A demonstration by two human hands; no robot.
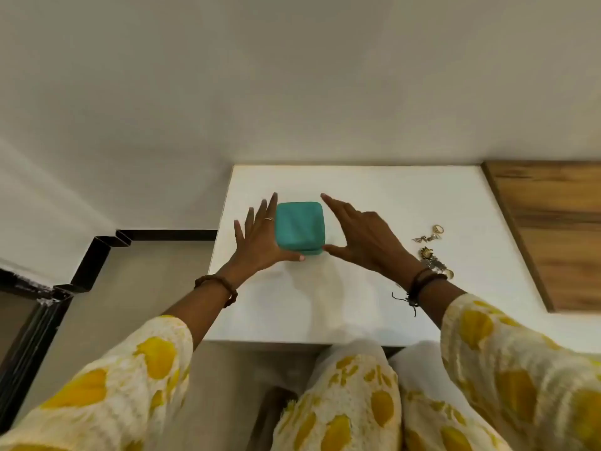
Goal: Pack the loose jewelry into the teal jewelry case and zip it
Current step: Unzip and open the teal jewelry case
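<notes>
While the closed teal case (300, 228) is set on the white desk (357, 304), it is flanked by both hands. Left hand (260, 237) is spread, thumb touching its near edge. Right hand (361, 237) is spread just beside it. Loose jewelry (432, 252) is located beyond the right hand.

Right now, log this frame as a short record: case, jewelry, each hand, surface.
case: teal case, closed, on the white table
jewelry: loose pile on the table to the right of the case, not packed
left hand: fingers straight, flat against the case's left side
right hand: fingers straight, at the case's right side
beyond table: wooden panel at right
</notes>
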